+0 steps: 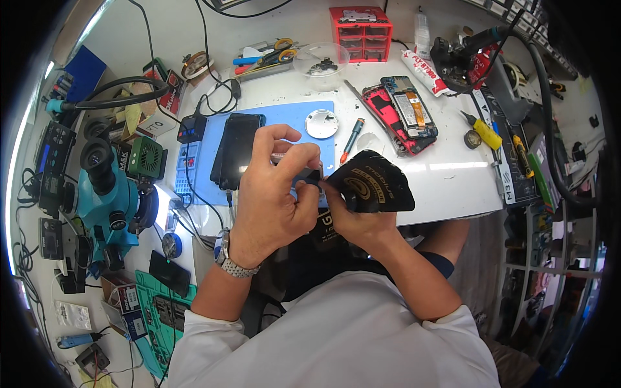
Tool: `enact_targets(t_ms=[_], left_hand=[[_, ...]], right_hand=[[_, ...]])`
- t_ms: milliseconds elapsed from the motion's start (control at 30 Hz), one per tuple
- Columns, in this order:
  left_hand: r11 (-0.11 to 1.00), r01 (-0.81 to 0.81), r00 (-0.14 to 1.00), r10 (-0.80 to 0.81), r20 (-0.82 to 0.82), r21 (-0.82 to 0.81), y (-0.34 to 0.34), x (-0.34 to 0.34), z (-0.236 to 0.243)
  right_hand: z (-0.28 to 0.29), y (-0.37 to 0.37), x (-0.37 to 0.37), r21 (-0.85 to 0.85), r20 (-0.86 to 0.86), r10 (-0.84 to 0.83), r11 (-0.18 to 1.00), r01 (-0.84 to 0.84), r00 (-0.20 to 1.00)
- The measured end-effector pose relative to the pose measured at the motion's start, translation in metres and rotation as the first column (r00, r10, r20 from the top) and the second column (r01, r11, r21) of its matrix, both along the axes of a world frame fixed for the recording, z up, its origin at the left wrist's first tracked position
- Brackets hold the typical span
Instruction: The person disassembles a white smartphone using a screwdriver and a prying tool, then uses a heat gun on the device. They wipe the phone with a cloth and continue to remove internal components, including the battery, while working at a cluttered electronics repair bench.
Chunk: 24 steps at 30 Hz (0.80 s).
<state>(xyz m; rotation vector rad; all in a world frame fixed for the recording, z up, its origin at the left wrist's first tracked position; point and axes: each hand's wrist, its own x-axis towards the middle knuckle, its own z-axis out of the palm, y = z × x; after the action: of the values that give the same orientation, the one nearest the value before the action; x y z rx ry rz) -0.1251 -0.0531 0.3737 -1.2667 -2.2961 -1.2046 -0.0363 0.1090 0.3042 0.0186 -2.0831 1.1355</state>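
My left hand (275, 194), with a metal-band wristwatch (226, 252), is raised over the front edge of the table, its fingers curled inward. Its fingertips close near a small object that I cannot make out. Close beside it, my right hand (359, 223) grips a black flat packet (375, 184) with gold print, bent and tilted toward the right. Part of another black printed piece (323, 226) shows below, between the hands. Behind my left hand, a black phone (239, 149) lies on a blue mat (291, 116). A round white-lidded tin (321, 123) rests on the mat's far right.
Right of the mat lie a screwdriver (352, 139), an opened phone (409, 108) and a red phone frame (388, 119). A clear bowl (321, 64) and a red drawer box (361, 33) stand behind. A teal microscope (110, 194) occupies the left, with cables around it.
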Motion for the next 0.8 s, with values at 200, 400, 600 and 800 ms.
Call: enact_targets(t_ms=[200,400,600,800], left_hand=[[1.0,-0.003,1.0,0.003,-0.014,-0.015,0.0,0.0,0.0],[1.0,-0.01,1.0,0.009,-0.007,-0.023,-0.001,0.002,0.001],[1.0,-0.011,1.0,0.012,-0.027,0.003,-0.001,0.001,-0.001],[0.998,-0.017,1.0,0.016,-0.009,-0.061,-0.002,0.006,0.004]], right_hand=[[-0.003,-0.002,0.002,-0.002,0.027,-0.015,1.0,0.015,1.0],[-0.023,-0.006,0.003,-0.033,0.005,0.015,0.999,-0.014,1.0],[-0.034,-0.013,0.006,-0.227,0.105,0.055,0.973,-0.03,0.993],[-0.039,-0.014,0.009,-0.277,0.127,0.045,0.961,-0.008,0.991]])
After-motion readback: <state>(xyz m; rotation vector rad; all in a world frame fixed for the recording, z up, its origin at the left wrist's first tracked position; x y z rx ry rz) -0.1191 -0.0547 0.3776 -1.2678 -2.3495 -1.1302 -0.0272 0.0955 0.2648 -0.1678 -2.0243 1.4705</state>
